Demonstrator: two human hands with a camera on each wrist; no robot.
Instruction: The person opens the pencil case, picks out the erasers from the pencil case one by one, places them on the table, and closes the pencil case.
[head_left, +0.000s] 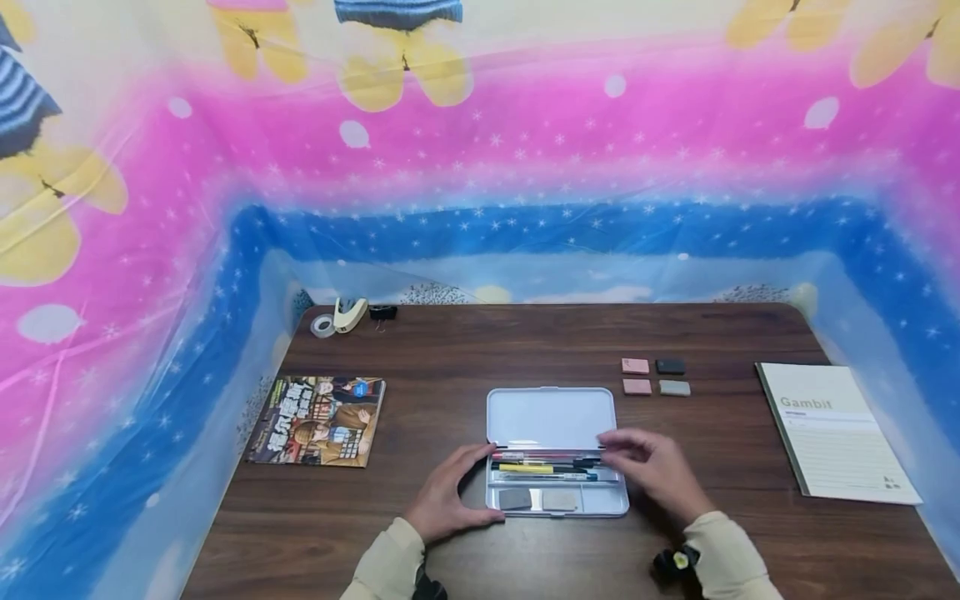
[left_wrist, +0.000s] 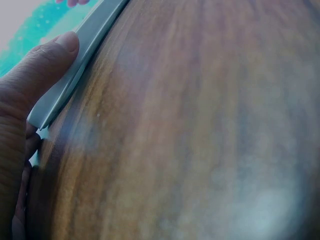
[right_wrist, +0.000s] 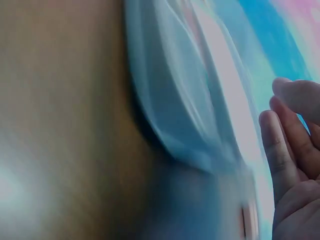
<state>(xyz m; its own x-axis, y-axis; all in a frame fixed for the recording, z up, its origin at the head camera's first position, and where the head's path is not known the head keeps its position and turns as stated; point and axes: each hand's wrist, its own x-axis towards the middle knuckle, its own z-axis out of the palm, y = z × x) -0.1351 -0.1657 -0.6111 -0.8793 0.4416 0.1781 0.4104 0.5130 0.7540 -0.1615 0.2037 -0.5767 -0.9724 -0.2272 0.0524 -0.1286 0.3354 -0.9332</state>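
Observation:
A white pencil case (head_left: 551, 417) lies with its lid raised at the front middle of the table. Several pens (head_left: 540, 468) fill its long compartment, and a dark grey eraser (head_left: 515, 499) and a light grey eraser (head_left: 558, 500) sit in the front row. My left hand (head_left: 450, 493) grips the case's left end, thumb at the front corner and fingers farther back; the thumb (left_wrist: 55, 55) presses its side in the left wrist view. Above the case's right end hovers my right hand (head_left: 656, 468), fingers loosely bent, nothing visible between them; the right wrist view shows its fingers (right_wrist: 280, 145) beside the case.
Two pink erasers, a black eraser (head_left: 670, 367) and a grey eraser (head_left: 675, 388) lie behind the case to the right. A Gambit notepad (head_left: 840, 433) is far right, a comic book (head_left: 318, 421) left. Tape (head_left: 322, 326), a stapler (head_left: 349, 317) and a binder clip (head_left: 382, 312) stand back left.

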